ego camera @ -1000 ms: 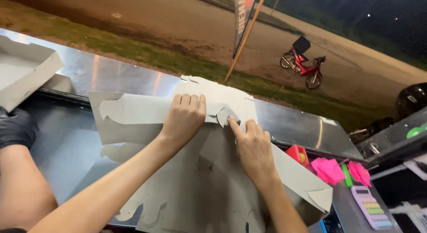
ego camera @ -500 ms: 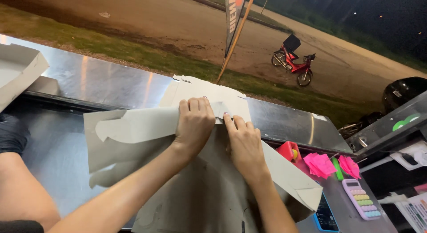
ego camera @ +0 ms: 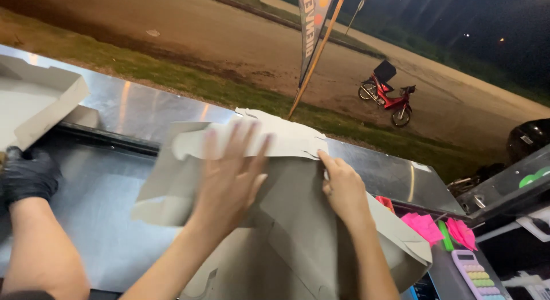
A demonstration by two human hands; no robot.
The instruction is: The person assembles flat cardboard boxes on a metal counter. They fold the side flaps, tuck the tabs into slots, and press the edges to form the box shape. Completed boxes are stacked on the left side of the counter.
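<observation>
The flat grey cardboard box blank lies under both hands on the steel counter, reaching its far edge. The left hand, blurred, presses flat with fingers spread wide. The right hand pinches the folded flap.

Matt grey cardboard box blank on brushed, seemingly stainless-steel counter.

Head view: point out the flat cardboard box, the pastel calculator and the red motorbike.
cardboard box (ego camera: 303, 231), head view, on its bare grey panel between the forearms.
calculator (ego camera: 478, 275), head view, on its rows of coloured keys.
motorbike (ego camera: 389, 95), head view, on its red body.
</observation>
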